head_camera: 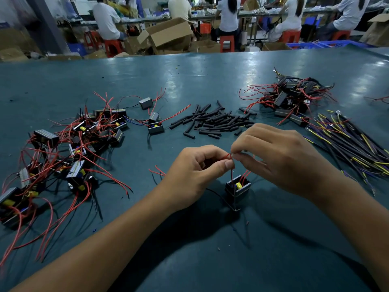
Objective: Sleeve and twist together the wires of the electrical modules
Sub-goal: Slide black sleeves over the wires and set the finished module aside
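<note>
A small black module with a yellow part inside hangs just above the green table, under my hands. Its red wires rise to my fingers. My left hand pinches a red wire between thumb and forefinger. My right hand pinches the wire ends right beside it, fingertips almost touching the left thumb. A thin black lead trails from the module toward the left. A heap of short black sleeves lies beyond my hands.
Left of me lies a tangle of modules with red wires. A second heap of modules sits at the back right, and a bundle of black-and-yellow leads at the right. People on red stools and cardboard boxes are beyond the table.
</note>
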Demonstrator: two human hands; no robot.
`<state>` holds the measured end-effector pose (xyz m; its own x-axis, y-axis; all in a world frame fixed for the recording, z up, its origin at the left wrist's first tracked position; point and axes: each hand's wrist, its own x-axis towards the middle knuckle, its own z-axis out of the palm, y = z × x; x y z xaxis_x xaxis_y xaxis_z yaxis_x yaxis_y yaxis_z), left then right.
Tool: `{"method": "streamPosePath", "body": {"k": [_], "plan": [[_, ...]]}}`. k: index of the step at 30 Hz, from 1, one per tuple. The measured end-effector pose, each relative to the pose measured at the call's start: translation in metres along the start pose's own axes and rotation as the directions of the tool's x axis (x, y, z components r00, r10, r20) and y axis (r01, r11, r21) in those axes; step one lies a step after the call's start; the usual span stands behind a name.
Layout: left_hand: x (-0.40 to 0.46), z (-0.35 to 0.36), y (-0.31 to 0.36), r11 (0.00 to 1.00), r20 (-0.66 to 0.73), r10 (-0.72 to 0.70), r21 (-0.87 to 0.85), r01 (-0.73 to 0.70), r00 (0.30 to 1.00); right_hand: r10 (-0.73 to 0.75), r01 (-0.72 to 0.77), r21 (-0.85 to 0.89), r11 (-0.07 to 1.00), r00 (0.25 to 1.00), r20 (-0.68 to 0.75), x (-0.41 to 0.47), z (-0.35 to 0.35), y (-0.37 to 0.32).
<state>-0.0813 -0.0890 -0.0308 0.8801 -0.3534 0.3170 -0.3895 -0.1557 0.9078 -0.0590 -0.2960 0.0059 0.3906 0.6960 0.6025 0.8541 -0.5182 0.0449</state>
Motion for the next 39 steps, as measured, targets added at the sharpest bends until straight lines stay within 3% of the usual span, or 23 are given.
{"method": "streamPosePath", "body": {"k": [6, 11, 17, 19, 22, 23, 24, 26, 28, 30, 33, 39], "plan": [[0.000, -0.001, -0.005, 0.997, 0.022, 0.031, 0.076, -0.033, 0.999, 0.033, -0.033, -0.013, 0.999, 0.999, 0.035, 0.002, -0.001, -0.006], [0.000, -0.002, -0.005, 0.963, 0.033, 0.079, 0.257, -0.085, 0.996, 0.253, -0.288, 0.247, 0.925, 0.954, 0.164, -0.001, -0.001, -0.005], [-0.001, 0.001, -0.001, 0.996, 0.019, 0.041, 0.076, -0.042, 0.999, 0.384, -0.445, 0.375, 0.813, 0.895, 0.228, 0.002, 0.000, -0.010], [-0.001, 0.001, -0.004, 0.990, -0.010, 0.076, 0.124, -0.074, 0.997, 0.470, -0.572, 0.492, 0.656, 0.820, 0.327, 0.003, 0.001, -0.010], [-0.001, 0.002, -0.006, 0.982, -0.024, 0.104, 0.161, -0.099, 0.994, 0.544, -0.727, 0.675, 0.128, 0.620, 0.565, 0.008, 0.001, -0.014], [-0.001, 0.003, -0.005, 0.982, -0.028, 0.104, 0.163, -0.098, 0.994, 0.543, -0.727, 0.682, 0.084, 0.607, 0.581, 0.008, 0.001, -0.014], [0.000, 0.003, -0.005, 0.982, -0.036, 0.101, 0.165, -0.094, 0.994, 0.549, -0.717, 0.686, 0.123, 0.625, 0.555, 0.008, 0.001, -0.013], [0.000, 0.002, -0.005, 0.984, -0.055, 0.082, 0.164, -0.072, 0.995, 0.546, -0.651, 0.656, 0.383, 0.732, 0.408, 0.005, -0.001, -0.010], [0.000, 0.001, -0.005, 0.987, -0.065, 0.060, 0.151, -0.050, 0.996, 0.459, -0.496, 0.483, 0.721, 0.865, 0.204, 0.002, -0.006, -0.006], [-0.001, 0.000, -0.005, 0.990, -0.067, 0.044, 0.138, -0.034, 0.997, 0.268, -0.284, 0.247, 0.926, 0.958, 0.096, -0.002, -0.010, -0.001], [-0.001, 0.000, -0.004, 0.991, -0.050, 0.040, 0.129, -0.033, 0.998, 0.081, -0.084, 0.045, 0.995, 0.995, 0.062, -0.003, -0.008, 0.000], [0.000, -0.002, -0.004, 0.989, -0.032, 0.062, 0.133, -0.057, 0.998, 0.009, -0.008, -0.026, 1.000, 0.999, 0.043, 0.003, -0.007, -0.006]]}}
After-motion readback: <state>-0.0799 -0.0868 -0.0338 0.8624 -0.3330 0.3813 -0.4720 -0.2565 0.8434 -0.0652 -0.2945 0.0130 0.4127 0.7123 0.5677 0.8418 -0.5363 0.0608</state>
